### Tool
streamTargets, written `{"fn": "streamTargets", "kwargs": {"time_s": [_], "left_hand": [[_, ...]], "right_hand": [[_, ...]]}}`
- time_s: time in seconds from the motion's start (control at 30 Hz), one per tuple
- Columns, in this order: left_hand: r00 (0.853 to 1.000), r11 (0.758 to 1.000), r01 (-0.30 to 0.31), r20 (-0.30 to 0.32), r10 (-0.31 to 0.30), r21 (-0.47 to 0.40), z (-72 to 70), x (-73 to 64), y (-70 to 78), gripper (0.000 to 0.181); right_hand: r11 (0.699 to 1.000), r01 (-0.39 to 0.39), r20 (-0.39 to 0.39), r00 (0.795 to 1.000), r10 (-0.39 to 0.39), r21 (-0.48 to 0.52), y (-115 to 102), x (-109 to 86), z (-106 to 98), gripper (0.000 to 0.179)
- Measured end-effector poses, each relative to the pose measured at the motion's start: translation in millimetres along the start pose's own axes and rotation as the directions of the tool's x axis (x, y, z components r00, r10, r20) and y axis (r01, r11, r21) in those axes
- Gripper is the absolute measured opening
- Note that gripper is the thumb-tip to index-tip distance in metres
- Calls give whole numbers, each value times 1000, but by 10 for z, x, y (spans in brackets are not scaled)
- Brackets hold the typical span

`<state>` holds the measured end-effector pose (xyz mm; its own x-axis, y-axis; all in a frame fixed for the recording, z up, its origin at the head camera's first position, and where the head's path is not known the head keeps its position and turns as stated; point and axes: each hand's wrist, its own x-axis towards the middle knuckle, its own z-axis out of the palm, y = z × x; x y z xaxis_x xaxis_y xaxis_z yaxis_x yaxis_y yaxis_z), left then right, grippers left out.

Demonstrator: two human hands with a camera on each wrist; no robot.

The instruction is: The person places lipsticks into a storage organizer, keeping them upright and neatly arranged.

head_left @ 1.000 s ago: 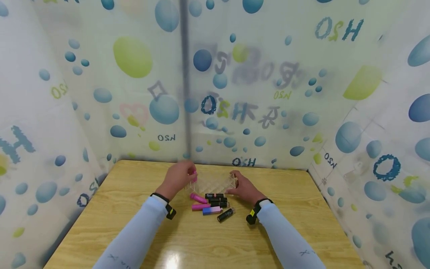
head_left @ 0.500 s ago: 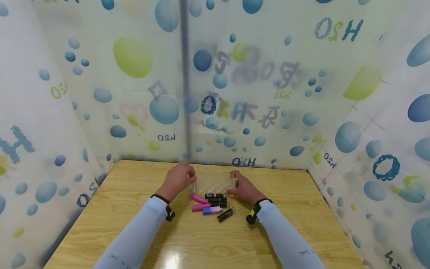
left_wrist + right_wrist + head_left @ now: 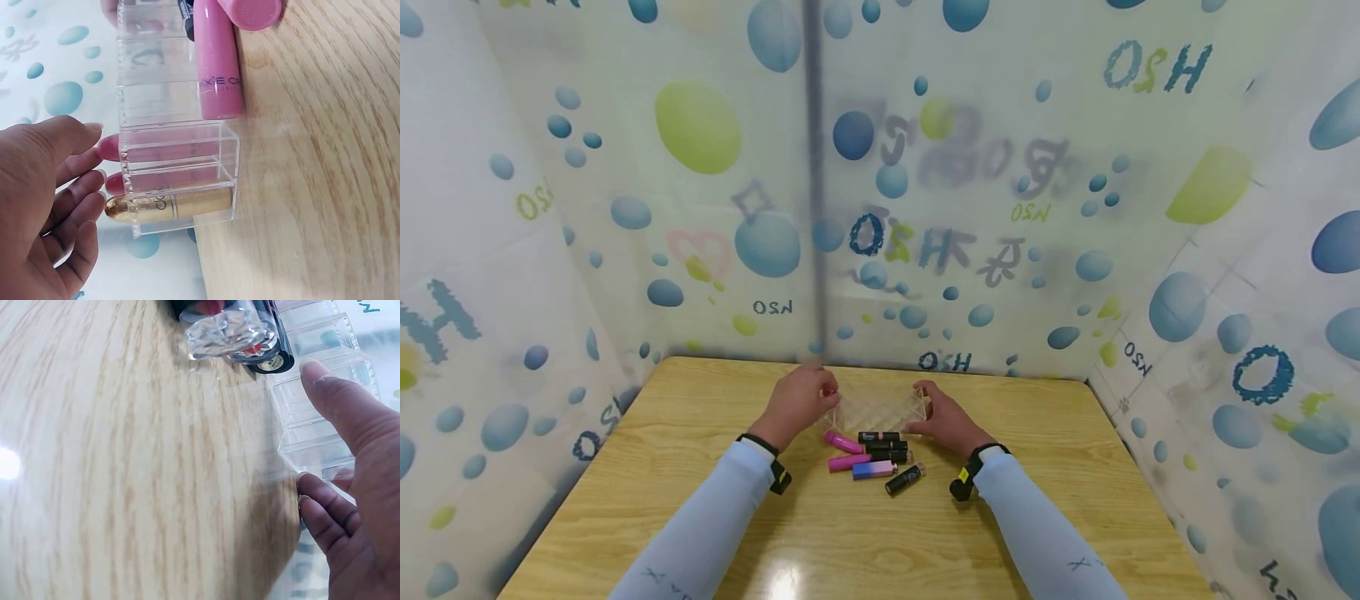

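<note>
A clear plastic lipstick organizer [image 3: 880, 410] with divided slots stands on the table. My left hand [image 3: 796, 403] is at its left end. In the left wrist view, thumb and forefinger pinch the tip of a pink lipstick [image 3: 175, 144] standing in a slot. Beside that, another pink lipstick [image 3: 172, 180] and a gold lipstick [image 3: 187, 205] occupy the end slots. My right hand [image 3: 953, 422] holds the organizer's right end, thumb on its front and fingers at the end wall. The slots near the right hand look bare in the right wrist view.
In front of the organizer lie several loose lipsticks: pink tubes [image 3: 847, 462], black tubes [image 3: 906, 479] and a blue-and-pink one [image 3: 872, 471]. The wooden table [image 3: 865, 542] meets a patterned curtain [image 3: 1000, 317] at its far edge.
My left hand has lowered the pink lipstick into a slot near the organizer's left end, and less of it shows. The right hand has stayed in place.
</note>
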<state>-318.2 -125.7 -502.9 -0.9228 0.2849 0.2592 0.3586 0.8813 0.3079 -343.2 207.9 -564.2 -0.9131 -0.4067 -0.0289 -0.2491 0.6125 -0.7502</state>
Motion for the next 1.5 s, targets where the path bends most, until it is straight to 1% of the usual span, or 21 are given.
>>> {"fn": "streamTargets", "kwargs": {"time_s": [0.17,0.27,0.43,0.53,0.63,0.73,0.83,0.93,1.13,1.3,1.37,1.5], "left_hand": [[1000,1000,-13,-11,13,4,-52,-20,50,15],[1000,1000,-23,-18,23,-7,-58,-37,77,15],[997,996,-77,-34,76,-39,-86,-115,168,12],[994,993,-110,-20,109,-47,-99,-201,250,11],[992,992,-119,25,120,-49,-89,-302,323,11],[987,988,-143,72,147,-52,-52,-403,377,12],[978,984,-170,115,175,-50,16,-484,405,13],[971,981,-187,140,191,-47,105,-538,408,16],[965,972,-231,117,235,-49,265,-581,406,17],[959,966,-258,123,257,-8,373,-574,407,18],[958,965,-262,127,259,14,401,-572,402,18],[958,964,-264,122,258,29,426,-570,395,17]], "right_hand": [[1000,-2,-5,1000,2,12,8,1,6,92],[1000,-6,-5,1000,6,13,11,-5,11,91],[1000,-13,-8,1000,13,4,18,-2,13,91],[1000,-17,-10,1000,17,0,18,0,11,91],[1000,-17,-10,1000,17,0,9,-5,7,91],[1000,-20,-13,1000,20,5,10,-4,5,91],[1000,-24,-16,1000,24,4,6,-4,4,91],[1000,-29,-17,999,29,5,7,-7,8,91],[1000,-27,-20,999,27,5,23,-6,24,90],[1000,-27,-20,999,27,-7,18,-8,34,90],[1000,-25,-18,1000,25,-10,4,-9,29,90],[1000,-8,-17,1000,8,-8,-23,-7,7,91]]}}
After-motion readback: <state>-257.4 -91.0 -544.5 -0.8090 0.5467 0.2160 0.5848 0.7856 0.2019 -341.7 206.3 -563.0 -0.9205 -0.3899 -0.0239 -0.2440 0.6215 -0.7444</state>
